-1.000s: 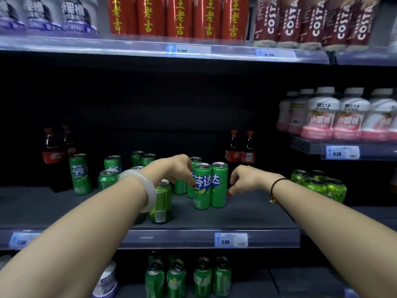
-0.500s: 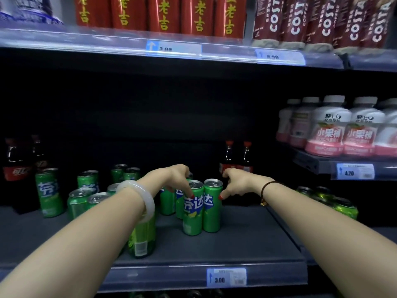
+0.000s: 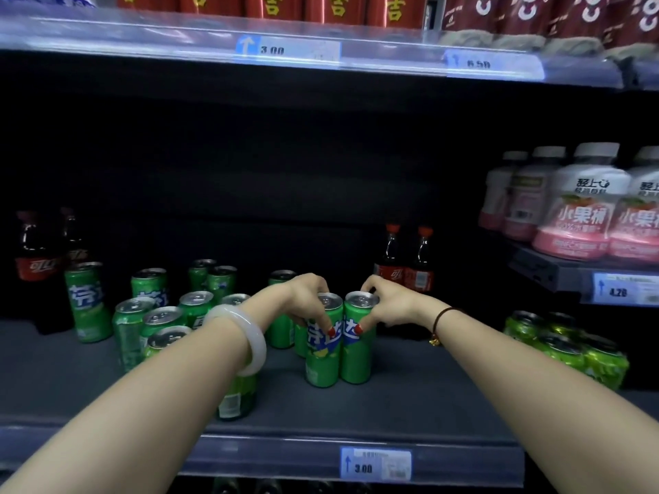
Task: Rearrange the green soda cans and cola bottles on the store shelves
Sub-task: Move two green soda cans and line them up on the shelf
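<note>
Two tall green soda cans stand side by side in the middle of the dark shelf (image 3: 410,397). My left hand (image 3: 306,301) grips the left can (image 3: 322,354) from above, thumb on its label. My right hand (image 3: 385,304) grips the right can (image 3: 357,354) round its top. Several more green cans (image 3: 157,322) cluster loosely at the left, one partly hidden under my left forearm. Two cola bottles (image 3: 404,265) stand behind the pair, and two others (image 3: 37,254) stand at the far left.
A shrink-wrapped pack of green cans (image 3: 570,344) sits low at the right. Pink-and-white drink bottles (image 3: 585,208) fill a higher shelf on the right. Red cans and brown bottles line the top shelf. Price strips run along the shelf edges (image 3: 374,461).
My hands have closed onto the tops of the two middle cans. The right hand moved left from beside the right can onto it. The camera has moved closer.
</note>
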Demonstrator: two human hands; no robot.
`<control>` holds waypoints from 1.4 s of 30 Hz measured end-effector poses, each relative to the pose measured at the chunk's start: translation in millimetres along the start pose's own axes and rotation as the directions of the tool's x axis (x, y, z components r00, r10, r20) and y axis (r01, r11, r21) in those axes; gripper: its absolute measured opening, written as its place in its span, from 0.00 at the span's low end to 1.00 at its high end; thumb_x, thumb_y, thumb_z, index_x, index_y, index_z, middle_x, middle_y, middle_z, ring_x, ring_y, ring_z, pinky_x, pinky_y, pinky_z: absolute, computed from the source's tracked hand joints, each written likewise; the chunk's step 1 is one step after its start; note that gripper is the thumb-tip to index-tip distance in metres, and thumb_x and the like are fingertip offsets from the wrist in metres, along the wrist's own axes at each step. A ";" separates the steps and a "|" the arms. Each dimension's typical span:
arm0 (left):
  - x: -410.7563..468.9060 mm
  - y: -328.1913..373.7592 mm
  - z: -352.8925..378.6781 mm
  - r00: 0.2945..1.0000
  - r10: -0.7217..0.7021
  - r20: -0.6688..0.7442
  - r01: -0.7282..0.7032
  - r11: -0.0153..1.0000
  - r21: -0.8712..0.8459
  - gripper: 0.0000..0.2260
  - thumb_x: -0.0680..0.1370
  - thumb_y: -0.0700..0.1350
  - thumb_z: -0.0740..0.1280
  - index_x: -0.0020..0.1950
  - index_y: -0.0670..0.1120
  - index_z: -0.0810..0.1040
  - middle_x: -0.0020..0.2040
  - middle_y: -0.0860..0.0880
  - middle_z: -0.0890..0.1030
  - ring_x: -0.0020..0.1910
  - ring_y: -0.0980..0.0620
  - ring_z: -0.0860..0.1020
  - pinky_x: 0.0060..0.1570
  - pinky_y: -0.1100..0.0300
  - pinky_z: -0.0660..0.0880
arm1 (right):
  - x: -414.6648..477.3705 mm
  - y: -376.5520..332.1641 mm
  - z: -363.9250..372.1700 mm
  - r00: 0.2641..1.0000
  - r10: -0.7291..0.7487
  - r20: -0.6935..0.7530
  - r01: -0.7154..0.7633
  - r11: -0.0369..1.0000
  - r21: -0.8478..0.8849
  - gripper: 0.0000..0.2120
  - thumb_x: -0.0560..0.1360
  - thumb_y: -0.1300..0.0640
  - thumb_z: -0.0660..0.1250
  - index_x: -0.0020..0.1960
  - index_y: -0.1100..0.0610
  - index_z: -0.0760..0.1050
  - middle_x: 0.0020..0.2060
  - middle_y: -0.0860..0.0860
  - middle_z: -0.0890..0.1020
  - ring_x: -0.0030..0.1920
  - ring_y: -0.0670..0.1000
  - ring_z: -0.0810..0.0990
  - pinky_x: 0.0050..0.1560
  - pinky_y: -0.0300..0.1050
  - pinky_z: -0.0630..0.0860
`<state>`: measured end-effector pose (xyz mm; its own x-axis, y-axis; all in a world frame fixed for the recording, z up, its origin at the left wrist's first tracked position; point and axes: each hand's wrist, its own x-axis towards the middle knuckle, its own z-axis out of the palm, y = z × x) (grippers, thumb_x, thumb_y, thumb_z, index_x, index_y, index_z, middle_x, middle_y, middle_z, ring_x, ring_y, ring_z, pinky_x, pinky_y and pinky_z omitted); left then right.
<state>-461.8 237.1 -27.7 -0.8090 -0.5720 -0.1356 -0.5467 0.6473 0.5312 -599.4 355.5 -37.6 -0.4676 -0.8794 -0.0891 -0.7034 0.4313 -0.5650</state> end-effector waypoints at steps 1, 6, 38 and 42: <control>-2.6 1.4 -0.5 1.000 0.006 -0.001 -0.006 1.000 0.002 0.22 0.67 0.41 0.77 0.56 0.46 0.70 0.46 0.50 0.75 0.47 0.50 0.78 0.36 0.62 0.78 | -3.2 -0.8 -1.5 1.000 0.000 0.001 0.000 1.000 0.006 0.32 0.66 0.58 0.78 0.65 0.55 0.66 0.56 0.56 0.76 0.48 0.51 0.76 0.40 0.43 0.77; -20.9 11.4 -10.3 0.999 0.039 -0.003 -0.039 0.999 -0.035 0.20 0.66 0.41 0.77 0.54 0.47 0.74 0.48 0.48 0.78 0.46 0.51 0.79 0.36 0.61 0.78 | -22.8 -10.4 -15.0 0.999 0.005 0.043 -0.006 1.000 0.017 0.29 0.66 0.61 0.77 0.64 0.56 0.71 0.52 0.52 0.77 0.55 0.53 0.76 0.47 0.45 0.78; -277.6 -170.3 -122.0 0.972 -0.055 -0.230 0.014 0.984 -0.176 0.21 0.64 0.40 0.79 0.54 0.44 0.77 0.46 0.45 0.83 0.48 0.48 0.82 0.52 0.49 0.81 | -119.5 -252.4 134.8 0.967 -0.254 -0.028 0.252 0.926 0.280 0.24 0.65 0.59 0.77 0.58 0.55 0.74 0.55 0.53 0.78 0.57 0.54 0.77 0.45 0.44 0.77; -303.8 -212.9 -139.1 0.965 -0.086 -0.247 0.045 0.985 -0.165 0.20 0.65 0.41 0.79 0.54 0.44 0.77 0.44 0.46 0.82 0.44 0.49 0.81 0.40 0.57 0.80 | -117.5 -292.8 172.1 0.962 -0.272 -0.005 0.261 0.919 0.294 0.23 0.64 0.59 0.77 0.57 0.55 0.74 0.57 0.54 0.77 0.57 0.55 0.77 0.50 0.48 0.79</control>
<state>-69.6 202.9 16.8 -0.6803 -0.7323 0.0302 -0.5396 0.5284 0.6554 -246.3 297.8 -2.9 -0.2613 -0.9626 0.0718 -0.6114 0.1075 -0.7840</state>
